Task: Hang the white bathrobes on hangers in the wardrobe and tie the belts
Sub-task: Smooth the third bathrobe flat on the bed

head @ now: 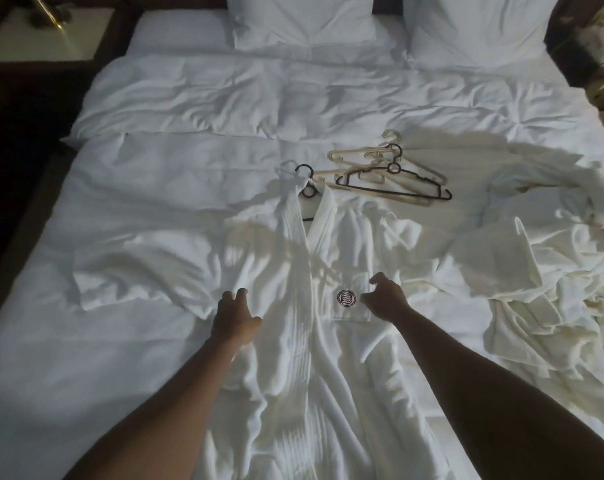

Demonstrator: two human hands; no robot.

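A white bathrobe point(314, 271) lies spread front-up on the bed, its collar around a black hanger point(305, 174) whose hook sticks out at the top. A round dark logo point(346, 299) marks its chest pocket. My left hand point(233, 317) hovers over or touches the robe's left side with fingers spread and relaxed. My right hand point(385, 297) is by the pocket, fingers loosely curled, holding nothing that I can see. Spare hangers point(390, 174), cream and black, lie in a pile just beyond the robe. More white robes point(549, 271) lie crumpled at the right.
The bed point(155, 220) has a rumpled white duvet and two pillows point(300, 19) at the headboard. A bedside table point(47, 32) stands at the far left in the dark. No wardrobe is in view.
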